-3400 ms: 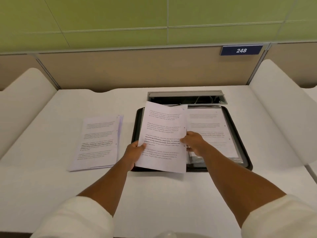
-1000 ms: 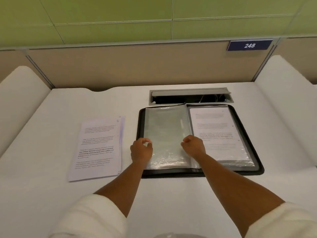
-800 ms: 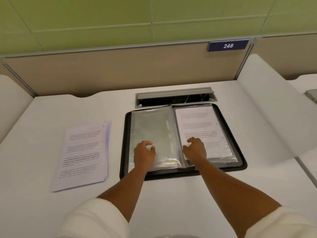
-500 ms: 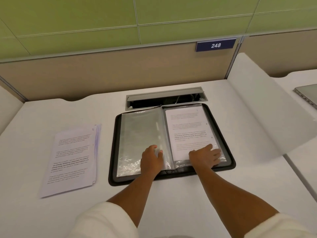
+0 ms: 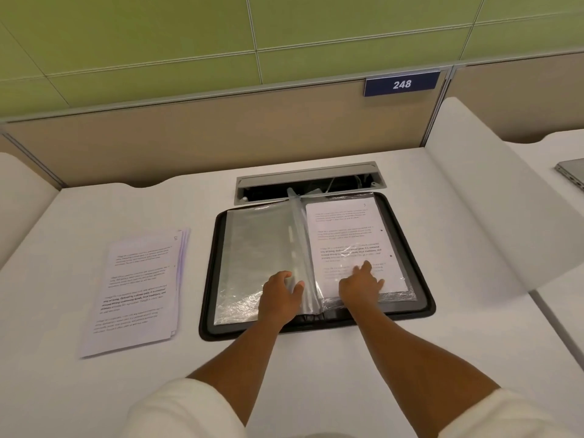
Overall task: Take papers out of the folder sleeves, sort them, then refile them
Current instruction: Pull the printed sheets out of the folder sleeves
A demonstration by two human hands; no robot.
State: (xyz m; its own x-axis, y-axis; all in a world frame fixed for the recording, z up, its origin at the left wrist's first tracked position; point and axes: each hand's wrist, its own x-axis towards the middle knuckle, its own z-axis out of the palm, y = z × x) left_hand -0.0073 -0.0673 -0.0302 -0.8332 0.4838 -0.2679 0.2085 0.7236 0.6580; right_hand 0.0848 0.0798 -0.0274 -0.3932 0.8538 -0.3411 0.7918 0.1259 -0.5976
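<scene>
A black folder (image 5: pixel 211 279) lies open on the white desk. Its left page is an empty clear sleeve (image 5: pixel 256 257). Its right sleeve holds a printed sheet (image 5: pixel 347 235). Between them a clear sleeve (image 5: pixel 300 248) stands raised on edge near the spine. My left hand (image 5: pixel 279 298) rests on the lower left sleeve, its fingers touching the raised sleeve's bottom. My right hand (image 5: pixel 360 287) lies on the lower part of the right sleeve with fingers spread. A stack of printed papers (image 5: pixel 139 289) sits on the desk left of the folder.
A grey cable slot (image 5: pixel 309 181) is open in the desk just behind the folder. White curved dividers (image 5: pixel 493 216) stand at both sides. A laptop corner (image 5: pixel 572 173) shows at the far right. A beige partition carries a sign 248 (image 5: pixel 401 84).
The sheet I held 3.4 s ago now lies on the left stack. Both hands came down onto the folder; the right slid onto the right sleeve, and a sleeve rose at the spine.
</scene>
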